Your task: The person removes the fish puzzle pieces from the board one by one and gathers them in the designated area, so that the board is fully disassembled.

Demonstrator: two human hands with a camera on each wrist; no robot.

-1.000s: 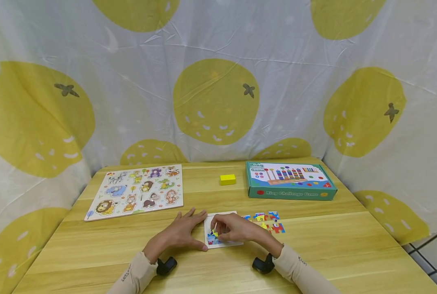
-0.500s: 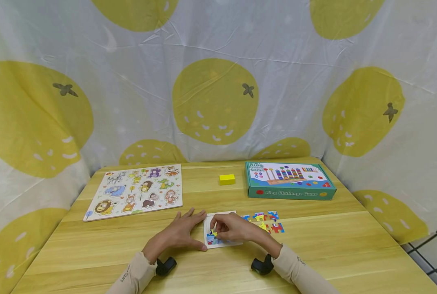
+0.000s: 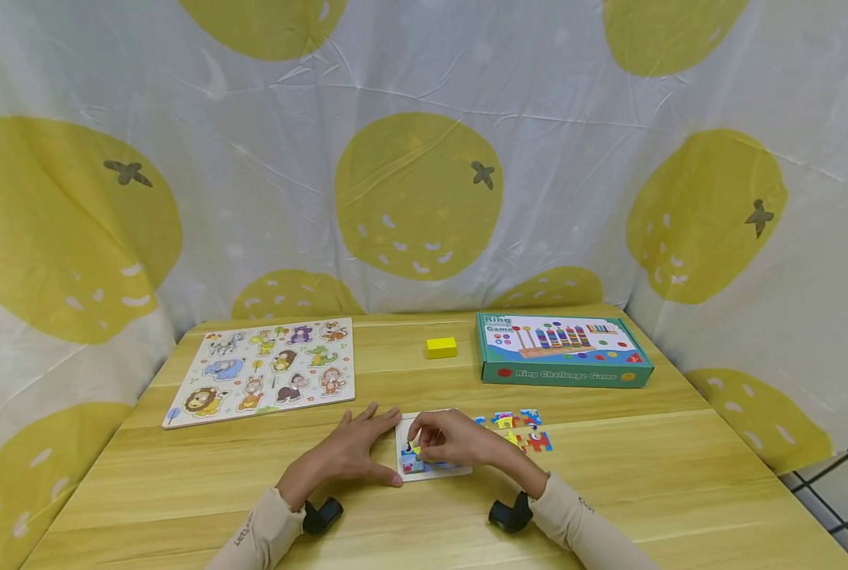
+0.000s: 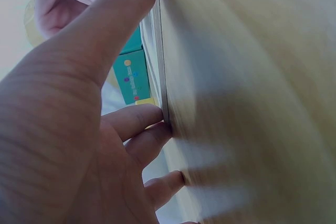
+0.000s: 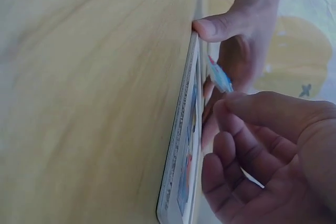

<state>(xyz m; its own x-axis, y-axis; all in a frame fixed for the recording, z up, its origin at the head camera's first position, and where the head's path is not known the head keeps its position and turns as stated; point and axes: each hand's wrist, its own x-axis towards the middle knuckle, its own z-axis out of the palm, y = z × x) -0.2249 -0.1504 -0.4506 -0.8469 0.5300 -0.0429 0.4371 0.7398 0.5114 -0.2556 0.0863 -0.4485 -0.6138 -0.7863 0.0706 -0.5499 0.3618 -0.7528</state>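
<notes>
My right hand (image 3: 454,439) is over a small white-framed jigsaw tray (image 3: 434,476). In the right wrist view its thumb and forefinger pinch a jigsaw piece (image 5: 219,76), mostly blue with some red, tilted up above the tray. Other pieces lie inside the tray along its near side, partly covered by this hand. Spread along the tray's left edge, my left hand (image 3: 348,447) touches it with the thumb near the near corner and fingertips farther up. To the right of the tray, several loose jigsaw pieces (image 3: 538,441) lie on the table, some behind the right wrist.
An animal puzzle board (image 3: 267,370) lies at the back left of the wooden table (image 3: 366,522). Behind the tray sits a yellow block (image 3: 441,348). A green Ring Challenge Game box (image 3: 566,352) is at the back right. A fruit-patterned curtain (image 3: 559,158) hangs around the table.
The right hand's fingers shift slightly over the tray's left part, and the piece changes its tilt a little. The left hand stays in place.
</notes>
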